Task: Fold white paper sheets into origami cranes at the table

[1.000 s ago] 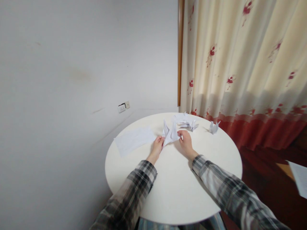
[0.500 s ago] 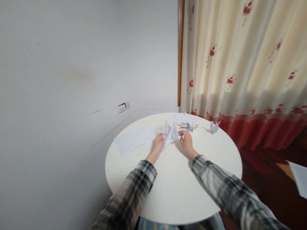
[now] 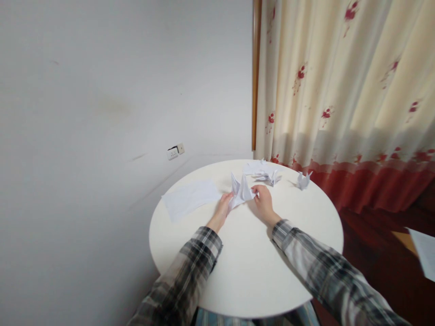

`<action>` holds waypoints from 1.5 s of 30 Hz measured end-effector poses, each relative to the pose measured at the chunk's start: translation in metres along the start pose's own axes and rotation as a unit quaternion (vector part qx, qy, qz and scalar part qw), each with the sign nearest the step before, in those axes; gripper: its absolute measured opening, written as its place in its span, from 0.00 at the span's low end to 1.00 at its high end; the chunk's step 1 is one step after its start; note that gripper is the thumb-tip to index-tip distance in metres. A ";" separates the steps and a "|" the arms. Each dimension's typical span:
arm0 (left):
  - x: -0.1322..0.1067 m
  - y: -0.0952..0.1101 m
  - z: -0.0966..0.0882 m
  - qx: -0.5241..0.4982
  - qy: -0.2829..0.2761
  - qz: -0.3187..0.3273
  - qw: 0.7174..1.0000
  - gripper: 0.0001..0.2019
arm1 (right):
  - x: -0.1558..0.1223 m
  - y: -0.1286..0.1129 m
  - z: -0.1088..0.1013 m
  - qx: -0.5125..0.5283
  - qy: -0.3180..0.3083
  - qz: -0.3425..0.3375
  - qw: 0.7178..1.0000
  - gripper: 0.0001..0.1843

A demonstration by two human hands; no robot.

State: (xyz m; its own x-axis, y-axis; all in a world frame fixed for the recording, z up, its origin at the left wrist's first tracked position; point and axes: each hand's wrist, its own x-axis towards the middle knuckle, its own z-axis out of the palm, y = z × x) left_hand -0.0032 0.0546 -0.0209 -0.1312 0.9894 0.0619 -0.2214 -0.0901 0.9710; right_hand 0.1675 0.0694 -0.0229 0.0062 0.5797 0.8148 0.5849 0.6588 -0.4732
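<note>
A half-folded white paper figure [image 3: 240, 192] with two upright points is held between both hands over the far middle of the round white table [image 3: 248, 271]. My left hand [image 3: 222, 208] pinches its left lower corner. My right hand [image 3: 263, 201] pinches its right side. Both arms wear plaid sleeves.
A flat white sheet [image 3: 190, 198] lies at the table's left. A pile of folded paper figures [image 3: 263, 172] sits at the far edge, and one small folded figure [image 3: 302, 180] stands to the right. A flowered curtain [image 3: 343, 90] hangs behind, a white wall with a socket [image 3: 175, 151] at left.
The paper figure has shifted slightly between my fingers as its points were pressed together and spread again; both hands stay in place.
</note>
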 end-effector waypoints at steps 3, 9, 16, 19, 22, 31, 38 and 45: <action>-0.004 0.003 0.001 0.009 -0.019 -0.010 1.000 0.17 | 0.000 0.001 0.000 0.000 0.001 -0.001 1.000 0.16; -0.008 0.005 0.000 0.020 -0.039 0.000 0.999 0.20 | 0.000 0.000 0.001 -0.001 0.005 -0.002 1.000 0.17; -0.011 0.007 0.001 0.022 -0.036 0.002 0.999 0.18 | 0.000 -0.002 0.001 0.001 0.008 -0.005 1.000 0.16; -0.013 0.010 0.002 0.028 -0.028 0.007 0.999 0.18 | 0.001 -0.003 0.000 0.004 0.009 -0.002 1.000 0.15; -0.011 0.008 0.001 0.049 -0.018 0.025 0.998 0.17 | 0.001 -0.004 -0.001 0.004 0.006 -0.006 1.000 0.14; 0.008 -0.006 -0.018 0.299 0.052 0.152 0.941 0.05 | -0.004 -0.006 0.007 -0.044 -0.105 -0.014 0.993 0.15; 0.001 0.002 -0.015 0.323 0.041 0.165 0.931 0.02 | -0.004 -0.017 0.003 0.015 -0.113 0.012 0.993 0.06; -0.005 0.010 -0.010 0.286 0.046 0.207 0.934 0.01 | -0.003 -0.020 0.003 0.048 -0.109 0.029 0.992 0.12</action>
State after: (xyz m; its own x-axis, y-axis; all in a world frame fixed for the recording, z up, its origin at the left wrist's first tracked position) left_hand -0.0142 0.0476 -0.0137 -0.1800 0.8667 0.4653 0.4169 -0.3612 0.8341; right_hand 0.1529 0.0560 -0.0164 -0.1447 0.7011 0.6982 0.5087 0.6579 -0.5553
